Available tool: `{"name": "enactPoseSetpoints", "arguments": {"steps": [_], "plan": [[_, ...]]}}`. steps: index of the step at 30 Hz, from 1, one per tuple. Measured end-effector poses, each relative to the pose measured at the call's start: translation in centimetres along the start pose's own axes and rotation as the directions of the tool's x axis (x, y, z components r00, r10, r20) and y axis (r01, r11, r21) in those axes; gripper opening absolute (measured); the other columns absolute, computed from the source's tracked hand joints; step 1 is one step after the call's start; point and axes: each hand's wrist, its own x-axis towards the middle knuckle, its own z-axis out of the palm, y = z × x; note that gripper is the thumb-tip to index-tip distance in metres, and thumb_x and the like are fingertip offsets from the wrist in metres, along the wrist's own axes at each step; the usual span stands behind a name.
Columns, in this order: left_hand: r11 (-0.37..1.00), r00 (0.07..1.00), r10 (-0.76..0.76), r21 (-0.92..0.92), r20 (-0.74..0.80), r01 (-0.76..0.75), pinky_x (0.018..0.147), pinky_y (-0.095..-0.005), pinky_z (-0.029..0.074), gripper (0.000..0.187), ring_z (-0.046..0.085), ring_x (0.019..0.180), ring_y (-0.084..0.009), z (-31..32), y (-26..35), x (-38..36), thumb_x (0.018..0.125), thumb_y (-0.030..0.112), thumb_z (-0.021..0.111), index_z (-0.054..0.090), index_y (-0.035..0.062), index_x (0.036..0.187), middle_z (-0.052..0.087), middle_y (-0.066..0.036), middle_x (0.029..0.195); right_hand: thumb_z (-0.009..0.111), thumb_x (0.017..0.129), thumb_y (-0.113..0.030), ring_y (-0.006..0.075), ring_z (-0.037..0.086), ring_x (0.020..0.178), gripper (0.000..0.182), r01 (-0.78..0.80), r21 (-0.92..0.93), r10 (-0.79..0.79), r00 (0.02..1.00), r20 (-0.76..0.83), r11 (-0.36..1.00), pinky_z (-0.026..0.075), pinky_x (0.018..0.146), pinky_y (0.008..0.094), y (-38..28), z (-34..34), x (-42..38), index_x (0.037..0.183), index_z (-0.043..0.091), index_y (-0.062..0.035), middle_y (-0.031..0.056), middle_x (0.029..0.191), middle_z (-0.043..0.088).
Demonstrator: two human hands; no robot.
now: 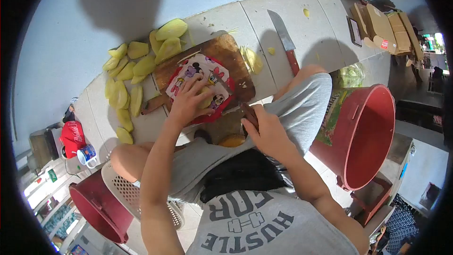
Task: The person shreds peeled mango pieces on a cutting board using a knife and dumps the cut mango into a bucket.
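Observation:
My left hand is closed over a yellow-green mango piece, pressing it down on a red-rimmed plate or mat with cartoon mouse prints. That lies on a wooden cutting board, whose handle points toward my left. In my right hand is a knife with a brown handle, its blade reaching up and left over the printed surface, close to the left fingers. Several peeled mango slices are heaped left of the board, and a few yellow pieces sit at its right edge.
A large knife with a red-brown handle lies on the tiled counter. Farther right are a phone and cardboard boxes. A red bucket stands right of my leg, another tub at lower left, near a mug.

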Motion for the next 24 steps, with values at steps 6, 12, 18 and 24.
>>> {"name": "enactPoseSetpoints", "arguments": {"steps": [6, 12, 18, 24], "plan": [[0.971, 0.945, -0.231, 0.001, -0.234, 0.238, 0.110, -0.0530, 0.039, 0.055, 0.044, 0.133, -0.0377, -1.0, 3.2, -1.4, 0.075, 0.023, 0.082, 0.065, 0.0170, 0.127, 0.051, -0.012, 0.138, 0.061, 0.099, -0.026, 0.0464, 0.066, 0.077, 0.028, 0.050, -0.125, -0.049, 0.999, 0.011, 0.991, 0.053, 0.066, 0.0523, 0.3, 2.1, 1.9, 0.105, 0.048, -0.0013, 0.0250, 0.082, 0.065], [0.909, 0.880, -0.417, -0.088, -0.228, 0.408, 0.101, -0.0487, 0.046, 0.051, 0.050, 0.121, -0.0402, -0.5, 5.0, -3.2, 0.075, 0.004, 0.075, 0.064, 0.0105, 0.124, 0.055, -0.016, 0.126, 0.060, 0.098, -0.030, 0.0424, 0.068, 0.072, 0.034, 0.182, -0.315, -0.168, 0.983, 0.072, 0.932, 0.057, 0.062, 0.0503, 1.4, 4.7, 4.9, 0.110, 0.049, 0.0001, 0.0214, 0.080, 0.066], [0.903, 0.897, -0.422, 0.030, -0.132, 0.429, 0.098, -0.0471, 0.049, 0.051, 0.052, 0.117, -0.0409, -1.2, 5.3, -1.7, 0.074, 0.002, 0.073, 0.065, 0.0079, 0.123, 0.057, -0.019, 0.125, 0.059, 0.098, -0.031, 0.0402, 0.069, 0.068, 0.036, 0.183, -0.397, -0.143, 0.981, 0.128, 0.899, 0.058, 0.059, 0.0484, 3.2, 6.1, 6.2, 0.112, 0.049, 0.0003, 0.0212, 0.080, 0.066], [0.894, 0.892, -0.444, 0.020, -0.082, 0.447, 0.099, -0.0510, 0.047, 0.047, 0.052, 0.117, -0.0440, -1.3, 5.3, -1.1, 0.070, 0.001, 0.073, 0.066, 0.0024, 0.117, 0.058, -0.022, 0.122, 0.060, 0.097, -0.030, 0.0390, 0.070, 0.069, 0.032, 0.236, -0.429, -0.175, 0.969, 0.176, 0.872, 0.058, 0.058, 0.0486, 0.6, 4.9, 5.6, 0.109, 0.049, -0.0023, 0.0200, 0.081, 0.066]]}}
